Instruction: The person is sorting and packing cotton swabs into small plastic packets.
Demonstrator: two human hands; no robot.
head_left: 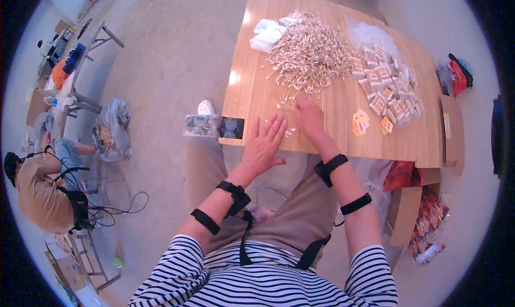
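Observation:
My left hand (264,149) lies flat near the front edge of the wooden table (244,92), fingers stretched and thumb held out to the side. A few white swab tips (290,131) show beside its fingertips. Just to the right, my right hand (309,118) is closed, with its fingers curled down at the tabletop. Several loose cotton swabs (284,107) run in toward its fingers, which seem to grip them; the fingertips are hidden. Beyond both hands spreads a large heap of cotton swabs (311,52) with white tips and pale sticks.
Small packs of swabs (389,90) and yellow-orange cards (360,123) lie at the right. Clear plastic bags (371,36) and white packets (268,34) flank the heap. A dark package (232,128) sits at the front left corner. Cardboard boxes (405,216) stand right; another person (48,197) sits left.

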